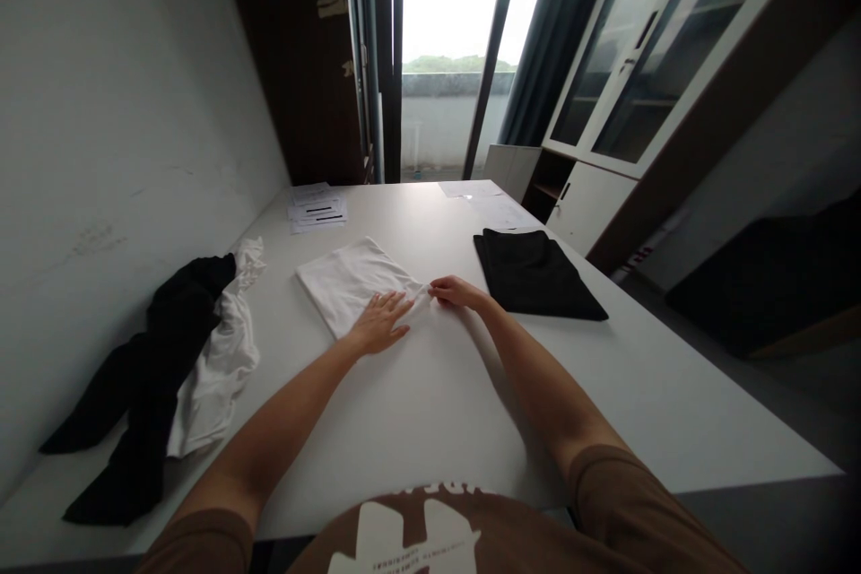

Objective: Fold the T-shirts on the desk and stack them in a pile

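A white folded garment (350, 276) lies flat on the table in front of me, its exact kind hidden by the folds. My left hand (382, 323) rests on its near edge with the fingers spread. At the garment's right corner, my right hand (458, 292) pinches the white cloth between thumb and fingers, just above the tabletop. Right of that hand is a black folded garment (534, 273), which neither hand touches.
Along the wall on the left lie a crumpled black garment (176, 323) and a crumpled white garment (225, 372). Papers (317, 208) sit at the table's far left, and more sheets (491, 204) at the far right. The white table (417, 430) has its right edge beyond the black garment.
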Demonstrator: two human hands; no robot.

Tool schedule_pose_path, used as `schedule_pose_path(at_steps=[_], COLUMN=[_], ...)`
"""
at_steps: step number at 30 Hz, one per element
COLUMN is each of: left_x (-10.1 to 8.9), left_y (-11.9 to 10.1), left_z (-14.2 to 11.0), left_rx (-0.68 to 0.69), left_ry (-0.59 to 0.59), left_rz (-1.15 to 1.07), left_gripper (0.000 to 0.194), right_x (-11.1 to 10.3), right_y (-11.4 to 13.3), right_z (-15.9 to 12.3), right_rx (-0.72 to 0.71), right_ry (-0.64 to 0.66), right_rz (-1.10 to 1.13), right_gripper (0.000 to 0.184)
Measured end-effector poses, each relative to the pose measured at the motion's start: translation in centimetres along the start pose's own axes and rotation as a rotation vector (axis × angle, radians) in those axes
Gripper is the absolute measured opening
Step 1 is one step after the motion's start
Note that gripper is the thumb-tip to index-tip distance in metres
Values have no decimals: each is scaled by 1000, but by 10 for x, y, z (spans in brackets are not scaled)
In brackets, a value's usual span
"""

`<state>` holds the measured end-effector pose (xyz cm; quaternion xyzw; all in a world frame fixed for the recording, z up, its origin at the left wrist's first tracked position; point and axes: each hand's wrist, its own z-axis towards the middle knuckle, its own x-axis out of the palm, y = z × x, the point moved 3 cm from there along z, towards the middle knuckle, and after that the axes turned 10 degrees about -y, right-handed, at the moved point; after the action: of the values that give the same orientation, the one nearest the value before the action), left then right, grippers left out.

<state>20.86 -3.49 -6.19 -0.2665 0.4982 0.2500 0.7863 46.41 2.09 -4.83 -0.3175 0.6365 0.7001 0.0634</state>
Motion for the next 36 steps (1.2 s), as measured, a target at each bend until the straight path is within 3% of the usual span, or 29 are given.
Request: schedule_pose_path(at_steps=[4,11,18,24,29,36], left_x=[-1,-1,0,1,-1,-6], left_y=[0,0,0,2,0,-6], left_z=[0,0,0,1,0,-1], left_rx=[7,10,3,12,26,97], left_ry=[-3,4,-3,-4,11,54], left_rz=[5,7,-11,-13,-10,9], left_gripper=[63,63,64,64,65,63], right_x=[0,-8,13,4,-1,4], right_y=[0,-2,2,-8,-9,3], right_z=[2,0,0,2,2,5], right_rx=[0,-5,175,239,245,203], right_ry=[-12,-157,97,80,31,-70], right_rz=[-32,30,225,249,70,-409], right_gripper=[50,50,53,51,47,34])
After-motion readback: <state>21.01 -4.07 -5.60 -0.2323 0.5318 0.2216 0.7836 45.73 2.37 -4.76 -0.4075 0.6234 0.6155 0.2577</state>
